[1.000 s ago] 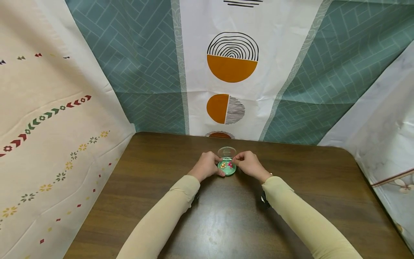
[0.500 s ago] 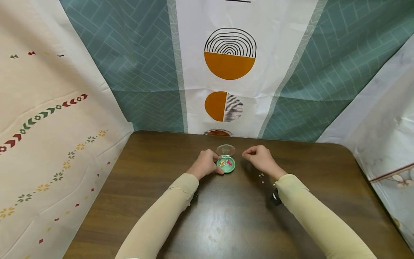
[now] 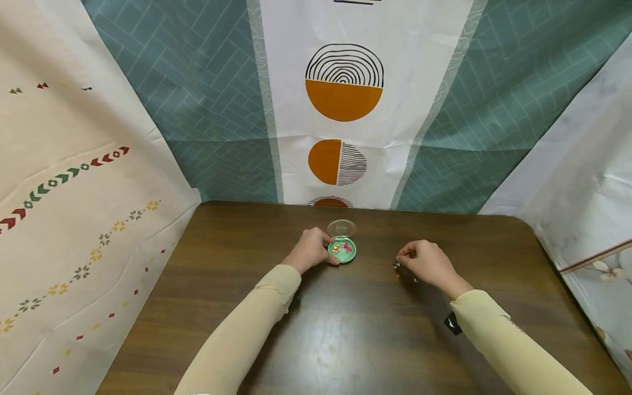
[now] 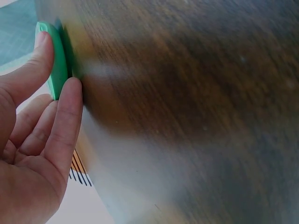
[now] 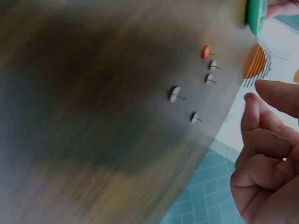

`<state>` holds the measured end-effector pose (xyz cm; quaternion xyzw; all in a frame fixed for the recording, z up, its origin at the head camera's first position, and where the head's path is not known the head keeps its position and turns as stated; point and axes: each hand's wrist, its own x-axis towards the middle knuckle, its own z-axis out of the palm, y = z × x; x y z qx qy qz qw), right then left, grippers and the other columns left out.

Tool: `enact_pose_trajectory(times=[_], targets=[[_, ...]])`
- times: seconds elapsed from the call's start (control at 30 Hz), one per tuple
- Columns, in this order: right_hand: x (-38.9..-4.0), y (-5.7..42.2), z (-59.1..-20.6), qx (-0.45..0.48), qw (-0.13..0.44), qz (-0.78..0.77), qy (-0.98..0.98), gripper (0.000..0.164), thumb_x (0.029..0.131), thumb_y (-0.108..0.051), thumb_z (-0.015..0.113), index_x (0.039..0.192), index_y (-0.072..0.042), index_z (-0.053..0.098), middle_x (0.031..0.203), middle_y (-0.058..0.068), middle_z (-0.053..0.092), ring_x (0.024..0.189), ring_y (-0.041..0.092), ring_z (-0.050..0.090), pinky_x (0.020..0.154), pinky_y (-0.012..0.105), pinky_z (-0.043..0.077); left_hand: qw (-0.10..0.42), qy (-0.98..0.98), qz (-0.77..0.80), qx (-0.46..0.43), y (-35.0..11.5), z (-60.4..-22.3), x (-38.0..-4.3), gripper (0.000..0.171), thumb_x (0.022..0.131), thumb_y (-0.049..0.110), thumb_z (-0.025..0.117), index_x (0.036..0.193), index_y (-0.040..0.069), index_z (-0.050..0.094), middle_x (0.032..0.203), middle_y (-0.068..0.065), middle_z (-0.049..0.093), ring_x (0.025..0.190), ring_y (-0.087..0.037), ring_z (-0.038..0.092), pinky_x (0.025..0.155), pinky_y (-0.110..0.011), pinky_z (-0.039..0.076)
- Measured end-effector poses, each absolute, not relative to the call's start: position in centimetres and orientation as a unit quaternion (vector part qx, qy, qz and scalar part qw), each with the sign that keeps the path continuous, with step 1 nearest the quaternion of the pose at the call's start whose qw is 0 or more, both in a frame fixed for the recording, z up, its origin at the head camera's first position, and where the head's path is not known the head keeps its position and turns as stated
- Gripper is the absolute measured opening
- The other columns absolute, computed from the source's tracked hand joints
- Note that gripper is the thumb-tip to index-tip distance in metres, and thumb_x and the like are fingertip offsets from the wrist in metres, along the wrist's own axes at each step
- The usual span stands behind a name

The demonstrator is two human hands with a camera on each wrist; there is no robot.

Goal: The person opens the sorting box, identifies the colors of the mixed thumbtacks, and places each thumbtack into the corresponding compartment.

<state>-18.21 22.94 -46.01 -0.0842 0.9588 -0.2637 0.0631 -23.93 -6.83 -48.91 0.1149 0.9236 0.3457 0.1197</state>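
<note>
My left hand [image 3: 312,249] grips the side of a small round green case [image 3: 348,256], with the thumb on the near side of its rim. Its clear hinged lid [image 3: 341,227] stands raised at the back. Small yellow and pink ornaments lie inside. My right hand [image 3: 425,263] is low over several studs [image 3: 416,280] that look like stud earrings. The right wrist view shows one orange-red stud [image 5: 206,52] and several whitish studs [image 5: 175,94] with thin posts pointing up. Thumb and index finger of that hand are close together, with nothing visible between them.
A brown wooden table [image 3: 326,318] lies under both hands. Patterned cloth hangings rise behind it [image 3: 237,109] and at its left [image 3: 79,219] and right [image 3: 582,164] sides.
My right hand has left the case and moved right and toward me, over the loose studs. My left hand keeps holding the case in place.
</note>
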Motion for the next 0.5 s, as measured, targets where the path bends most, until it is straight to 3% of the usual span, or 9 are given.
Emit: enact_pose_trajectory(times=[0.13,0.5], targets=[[-17.3,23.1,-46.4,-0.085,0.081,-0.233,0.965,0.010,0.086,-0.027,0.065,0.084,-0.017,0.069,0.074,-0.008,0.062,0.059,0.011,0.050,0.052,0.032,0.041,0.117,0.927,0.339,0.113,-6.9,-49.0,-23.9,0.066,0.056,0.037,0.087,0.114,0.013,0.067,0.103,0.004,0.065,0.094,-0.008,0.055,0.079,-0.023,0.044],[-16.4,22.7,-47.0,-0.089,0.109,-0.183,0.973,0.014,0.085,-0.029,0.066,0.074,-0.021,0.064,0.069,-0.010,0.055,0.057,0.012,0.046,0.049,0.032,0.037,0.103,0.928,0.337,0.123,-6.8,-48.8,-23.9,0.064,0.055,0.037,0.087,0.112,0.013,0.068,0.098,0.004,0.066,0.091,-0.009,0.056,0.076,-0.023,0.044]])
